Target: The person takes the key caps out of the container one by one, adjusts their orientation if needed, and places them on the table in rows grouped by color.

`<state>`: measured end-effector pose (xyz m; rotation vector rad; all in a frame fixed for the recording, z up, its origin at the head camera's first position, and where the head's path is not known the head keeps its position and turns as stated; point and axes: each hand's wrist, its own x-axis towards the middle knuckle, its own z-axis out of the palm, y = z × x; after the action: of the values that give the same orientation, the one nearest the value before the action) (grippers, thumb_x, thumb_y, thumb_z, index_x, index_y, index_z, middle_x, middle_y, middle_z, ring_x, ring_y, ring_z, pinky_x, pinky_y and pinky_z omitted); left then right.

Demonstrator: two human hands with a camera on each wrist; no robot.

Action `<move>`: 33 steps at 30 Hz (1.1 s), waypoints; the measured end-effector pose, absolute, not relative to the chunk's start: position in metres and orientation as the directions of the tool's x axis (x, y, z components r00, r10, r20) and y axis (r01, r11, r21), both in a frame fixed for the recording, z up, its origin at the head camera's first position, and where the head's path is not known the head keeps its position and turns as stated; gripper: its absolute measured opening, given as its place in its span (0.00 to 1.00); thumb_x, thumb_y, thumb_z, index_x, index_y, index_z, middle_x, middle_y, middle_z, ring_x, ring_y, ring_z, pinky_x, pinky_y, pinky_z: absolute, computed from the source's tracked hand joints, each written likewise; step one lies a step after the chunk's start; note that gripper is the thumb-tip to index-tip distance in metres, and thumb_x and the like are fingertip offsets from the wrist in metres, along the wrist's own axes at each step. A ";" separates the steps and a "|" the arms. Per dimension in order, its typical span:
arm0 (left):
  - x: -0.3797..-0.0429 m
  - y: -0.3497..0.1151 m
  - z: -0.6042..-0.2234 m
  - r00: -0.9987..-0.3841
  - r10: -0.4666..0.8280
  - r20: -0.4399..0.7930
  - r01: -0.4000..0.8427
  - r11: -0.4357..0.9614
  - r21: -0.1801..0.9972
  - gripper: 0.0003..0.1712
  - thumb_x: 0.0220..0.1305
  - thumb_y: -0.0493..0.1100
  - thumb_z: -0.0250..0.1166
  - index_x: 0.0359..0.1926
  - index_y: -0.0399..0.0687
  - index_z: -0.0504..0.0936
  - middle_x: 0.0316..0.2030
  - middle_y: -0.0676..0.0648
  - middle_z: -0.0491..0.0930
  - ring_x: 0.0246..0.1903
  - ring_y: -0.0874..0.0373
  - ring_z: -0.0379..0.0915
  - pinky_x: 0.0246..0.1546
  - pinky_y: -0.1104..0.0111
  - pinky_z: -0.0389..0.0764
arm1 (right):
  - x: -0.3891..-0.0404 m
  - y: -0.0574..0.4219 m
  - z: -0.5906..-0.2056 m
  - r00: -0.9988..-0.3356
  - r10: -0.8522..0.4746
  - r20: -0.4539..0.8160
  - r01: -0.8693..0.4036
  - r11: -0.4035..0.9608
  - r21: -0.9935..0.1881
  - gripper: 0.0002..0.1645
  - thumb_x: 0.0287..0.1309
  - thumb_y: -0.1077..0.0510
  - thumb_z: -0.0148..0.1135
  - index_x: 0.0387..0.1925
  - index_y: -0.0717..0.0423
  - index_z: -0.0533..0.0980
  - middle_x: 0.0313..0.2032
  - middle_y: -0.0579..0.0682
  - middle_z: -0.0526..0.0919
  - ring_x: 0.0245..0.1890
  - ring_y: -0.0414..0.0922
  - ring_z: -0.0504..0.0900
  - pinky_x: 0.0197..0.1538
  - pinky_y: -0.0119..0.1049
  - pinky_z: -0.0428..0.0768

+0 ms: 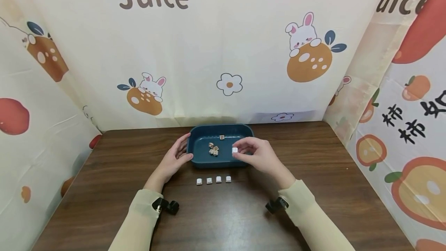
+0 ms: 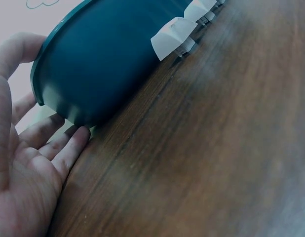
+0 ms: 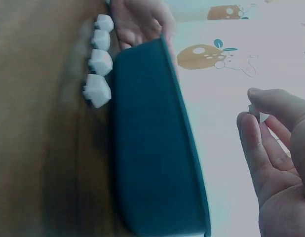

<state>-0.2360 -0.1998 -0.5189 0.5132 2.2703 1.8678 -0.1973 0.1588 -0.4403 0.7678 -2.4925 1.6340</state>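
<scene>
Five white keycaps [image 1: 218, 179], five small wooden cubes [image 1: 215, 153], one blue tray [image 1: 205, 164]

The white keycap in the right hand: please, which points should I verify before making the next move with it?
1. Grip: ok, the right hand pinches the white keycap.
2. Clearance: ok, the right wrist view shows it apart from the tray.
3. Tray support: ok, the left hand touches its left end.
4. Row: ok, four other white keycaps stand apart in front of the tray.
5. Held keycap set down: not ok, it is in the fingers.
6. Tray contents: cannot tell fully; small brown cubes show, but the right hand hides part.
</scene>
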 end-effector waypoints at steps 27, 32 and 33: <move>-0.234 -0.201 -0.517 -0.925 0.363 0.108 0.174 0.152 0.973 0.44 0.80 0.37 0.64 0.88 0.57 0.55 0.84 0.38 0.59 0.81 0.37 0.58 0.78 0.40 0.60 | -0.156 0.173 -0.502 -0.841 -0.464 0.278 -0.441 0.290 -0.849 0.12 0.61 0.60 0.83 0.46 0.51 0.89 0.37 0.44 0.90 0.35 0.41 0.88 0.40 0.35 0.89; -0.235 -0.201 -0.519 -0.924 0.364 0.118 0.187 0.158 0.970 0.44 0.80 0.37 0.64 0.88 0.57 0.55 0.84 0.39 0.59 0.82 0.39 0.57 0.80 0.44 0.60 | -0.159 0.175 -0.511 -0.866 -0.433 0.251 -0.412 0.334 -0.848 0.12 0.61 0.59 0.83 0.45 0.50 0.89 0.36 0.44 0.90 0.33 0.40 0.88 0.38 0.34 0.88; -0.235 -0.201 -0.519 -0.924 0.363 0.119 0.187 0.159 0.969 0.44 0.80 0.36 0.64 0.88 0.57 0.55 0.84 0.39 0.59 0.82 0.40 0.57 0.80 0.47 0.61 | -0.160 0.175 -0.513 -0.868 -0.430 0.251 -0.414 0.344 -0.843 0.12 0.61 0.59 0.83 0.45 0.50 0.89 0.35 0.43 0.90 0.33 0.40 0.88 0.37 0.34 0.87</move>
<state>-0.2348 -0.2014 -0.5193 0.5465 2.2795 1.8727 -0.1595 0.1754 -0.5126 0.8122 -2.5875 1.6161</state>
